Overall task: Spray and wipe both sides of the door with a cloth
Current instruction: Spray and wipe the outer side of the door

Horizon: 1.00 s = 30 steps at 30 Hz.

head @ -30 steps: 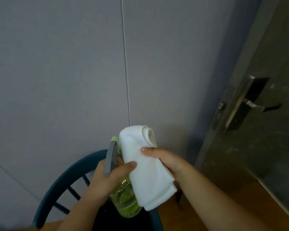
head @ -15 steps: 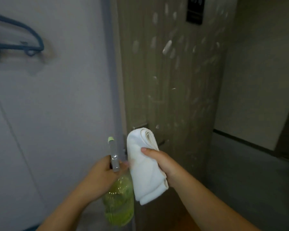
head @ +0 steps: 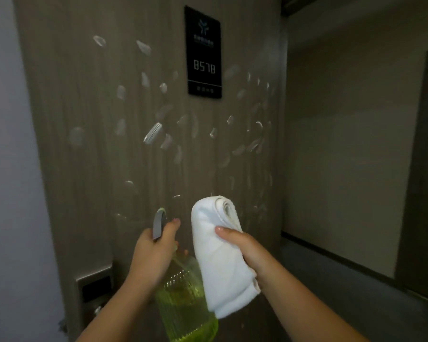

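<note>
Smears of pale, whitish residue (head: 153,135) dotted the grey-brown wood-grain door (head: 89,144) that filled my view, spreading around and below a black rectangular number plate (head: 203,53) mounted high on it. I saw the left hand (head: 151,255) wrapped around the neck of a ribbed, translucent yellow-green spray bottle (head: 183,299), its forefinger curled over the grey trigger head, whose nozzle pointed toward the door. Just beside it, the right hand (head: 242,250) gripped a folded white cloth (head: 223,255), thumb pressed across its front, the rolled end standing up near the door and the lower end hanging beside the bottle. I could not tell whether the cloth touched the door. A metal lock plate (head: 94,287) sat at the door's lower left edge. A dim corridor wall (head: 344,144) stood to the right.
</note>
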Each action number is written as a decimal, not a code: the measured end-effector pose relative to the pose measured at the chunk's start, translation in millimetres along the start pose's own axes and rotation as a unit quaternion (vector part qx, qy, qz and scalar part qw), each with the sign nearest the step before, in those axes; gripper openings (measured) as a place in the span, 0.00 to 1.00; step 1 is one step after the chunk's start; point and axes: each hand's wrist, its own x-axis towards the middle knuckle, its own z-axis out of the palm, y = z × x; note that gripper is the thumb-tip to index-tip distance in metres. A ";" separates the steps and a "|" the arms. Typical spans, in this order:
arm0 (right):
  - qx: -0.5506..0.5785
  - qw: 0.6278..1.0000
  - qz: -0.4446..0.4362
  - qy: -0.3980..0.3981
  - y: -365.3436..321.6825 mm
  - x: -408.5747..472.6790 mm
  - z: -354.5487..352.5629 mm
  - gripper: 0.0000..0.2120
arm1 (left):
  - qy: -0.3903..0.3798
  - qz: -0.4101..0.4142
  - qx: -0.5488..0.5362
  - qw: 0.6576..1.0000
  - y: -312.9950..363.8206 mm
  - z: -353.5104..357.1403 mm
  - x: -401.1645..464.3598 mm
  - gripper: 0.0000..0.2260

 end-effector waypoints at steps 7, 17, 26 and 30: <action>0.009 0.997 -0.078 0.021 -78.2 63.0 -46.5 0.13 | -0.027 0.113 0.024 0.993 66.2 65.7 69.7 0.14; 0.012 0.978 -0.204 0.045 -190.3 176.7 -108.4 0.16 | -0.005 0.269 0.115 0.956 141.6 156.2 199.9 0.20; 0.075 0.948 -0.309 0.029 -273.9 260.6 -192.5 0.22 | 0.015 0.280 0.136 0.950 202.4 232.2 269.9 0.13; 0.051 0.928 -0.362 0.068 -302.2 294.7 -223.9 0.22 | 0.049 0.285 0.161 0.944 219.0 251.3 286.7 0.10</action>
